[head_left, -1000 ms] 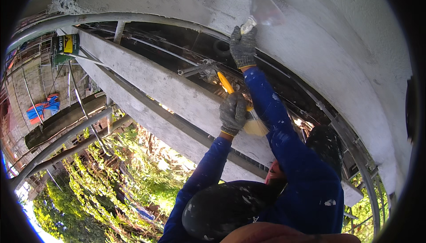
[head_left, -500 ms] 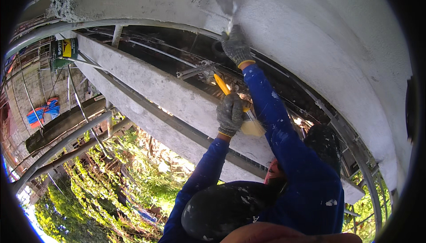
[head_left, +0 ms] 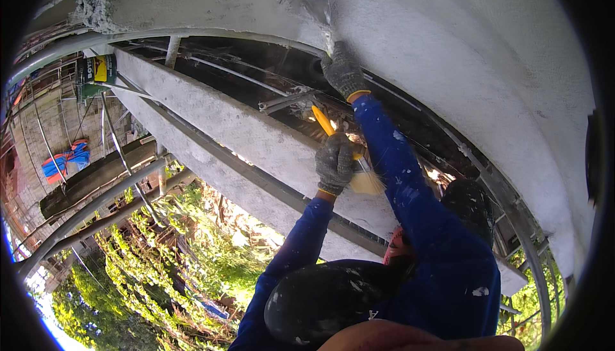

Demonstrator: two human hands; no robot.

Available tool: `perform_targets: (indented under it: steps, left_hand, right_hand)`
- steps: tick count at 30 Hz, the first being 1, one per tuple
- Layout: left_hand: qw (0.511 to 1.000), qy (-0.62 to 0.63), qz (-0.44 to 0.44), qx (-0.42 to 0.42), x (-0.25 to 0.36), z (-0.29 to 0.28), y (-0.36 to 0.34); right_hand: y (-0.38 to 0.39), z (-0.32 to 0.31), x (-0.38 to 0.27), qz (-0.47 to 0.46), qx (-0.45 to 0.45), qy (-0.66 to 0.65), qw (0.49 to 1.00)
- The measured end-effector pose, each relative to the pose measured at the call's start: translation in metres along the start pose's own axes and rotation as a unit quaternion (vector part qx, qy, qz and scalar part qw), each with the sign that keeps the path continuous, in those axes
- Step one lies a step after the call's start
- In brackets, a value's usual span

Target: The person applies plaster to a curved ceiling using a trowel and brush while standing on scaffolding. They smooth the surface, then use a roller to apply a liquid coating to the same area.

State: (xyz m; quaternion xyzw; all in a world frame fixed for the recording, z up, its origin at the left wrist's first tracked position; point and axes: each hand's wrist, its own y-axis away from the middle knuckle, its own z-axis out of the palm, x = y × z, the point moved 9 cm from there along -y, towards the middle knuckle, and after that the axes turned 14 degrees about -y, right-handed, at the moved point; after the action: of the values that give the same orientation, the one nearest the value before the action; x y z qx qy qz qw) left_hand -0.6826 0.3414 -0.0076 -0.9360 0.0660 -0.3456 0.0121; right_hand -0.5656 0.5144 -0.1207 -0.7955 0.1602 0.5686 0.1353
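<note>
My right hand [head_left: 344, 72], in a grey knit glove with a yellow cuff, reaches up and grips a putty knife [head_left: 319, 13]. Its blade lies against the grey plastered wall [head_left: 442, 43]. Lower down and a little to the left, my left hand [head_left: 335, 162], gloved the same way, is wrapped round a paintbrush [head_left: 324, 120]. The brush's yellow handle points up and left out of the fist, and its pale bristles show on the other side, apart from the wall. Both arms wear blue, paint-flecked sleeves.
A concrete plank [head_left: 211, 104] runs diagonally beneath my arms. Beside the wall curves a metal scaffold pipe [head_left: 211, 32]. A dark green bucket [head_left: 96, 77] stands at far left, above a blue and orange cloth [head_left: 67, 159]. Green plants [head_left: 160, 261] show far below.
The putty knife's blade has shifted slightly left and down on the wall, and its angle has turned, with my right hand following. My left hand keeps its hold on the paintbrush.
</note>
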Motion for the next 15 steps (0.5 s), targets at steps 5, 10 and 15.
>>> perform_targets:
  steps: [5, 10, 15]
  left_hand:
    - [0.998, -0.032, 0.055, 0.015, 0.019, -0.008, -0.004]
    - [0.994, -0.058, 0.083, 0.027, 0.015, -0.007, 0.003]
    - [0.993, -0.072, 0.088, 0.017, 0.016, -0.002, 0.004]
  right_hand:
    - [0.015, -0.005, 0.003, 0.109, 0.022, -0.055, 0.992]
    - [0.029, -0.017, -0.005, 0.027, 0.098, -0.141, 0.985]
    - [-0.004, 0.011, 0.016, 0.062, -0.049, -0.019, 0.997]
